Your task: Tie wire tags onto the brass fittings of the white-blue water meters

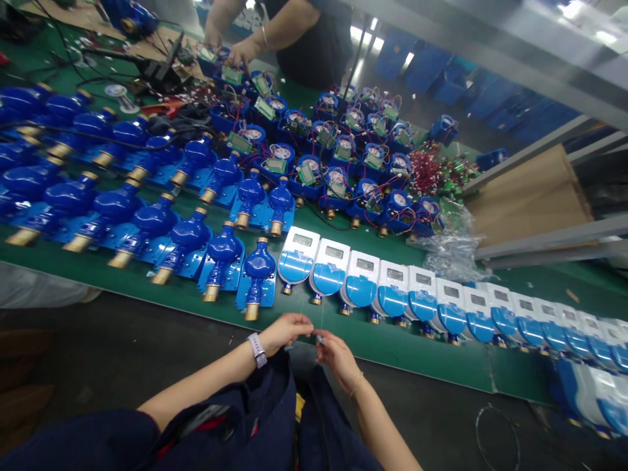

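My left hand point(286, 331), with a pale watch on its wrist, is at the front edge of the green bench. Its thumb and fingers are pinched together. Close beside it, my right hand point(338, 360) has its fingers curled, and the fingertips of both hands nearly meet. Whatever they hold, if anything, is too small to make out. Just beyond the hands stands the near end of a row of white-and-blue water meters point(328, 268) with small displays. To the left of that row, a blue meter body point(259, 267) with brass ends lies face down.
Several more blue meter bodies point(157, 219) fill the left of the bench point(392, 347). Behind are opened meters point(338, 183) with wires and circuit boards. A co-worker's hand point(244, 52) works across the bench. Clear plastic bags point(451, 252) and a cardboard sheet point(532, 190) are at the right.
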`<state>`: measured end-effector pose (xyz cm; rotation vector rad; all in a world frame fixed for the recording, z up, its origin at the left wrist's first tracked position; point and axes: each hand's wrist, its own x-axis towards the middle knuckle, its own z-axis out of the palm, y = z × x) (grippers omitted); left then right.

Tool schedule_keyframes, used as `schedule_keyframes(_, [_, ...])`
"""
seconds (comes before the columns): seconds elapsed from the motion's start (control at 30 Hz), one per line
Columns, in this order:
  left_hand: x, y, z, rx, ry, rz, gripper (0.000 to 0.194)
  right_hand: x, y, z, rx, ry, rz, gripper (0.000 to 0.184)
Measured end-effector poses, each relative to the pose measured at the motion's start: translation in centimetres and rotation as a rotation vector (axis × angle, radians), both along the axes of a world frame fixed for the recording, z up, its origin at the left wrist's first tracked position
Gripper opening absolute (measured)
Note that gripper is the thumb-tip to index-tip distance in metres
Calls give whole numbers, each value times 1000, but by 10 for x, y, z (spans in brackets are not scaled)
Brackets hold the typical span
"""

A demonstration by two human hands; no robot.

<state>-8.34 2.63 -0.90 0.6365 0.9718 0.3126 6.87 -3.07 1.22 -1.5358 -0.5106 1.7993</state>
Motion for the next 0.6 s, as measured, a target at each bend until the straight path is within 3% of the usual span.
schedule_keyframes(0.2, [12,0,4,237,-20,91,21,1,-2,-2,116,-84,-43,32])
schedule_keyframes(0.43, [15,-4,3,338,8,97,19,1,-1,-3,81,-39,-47,34])
schedule_keyframes(0.53, [16,-2,4,341,35,206,17,1,0,-2,151,-240,-11,25])
schedule_keyframes(0.6, [17,-1,4,364,53,247,17,2,1,-1,211,-448,87,22])
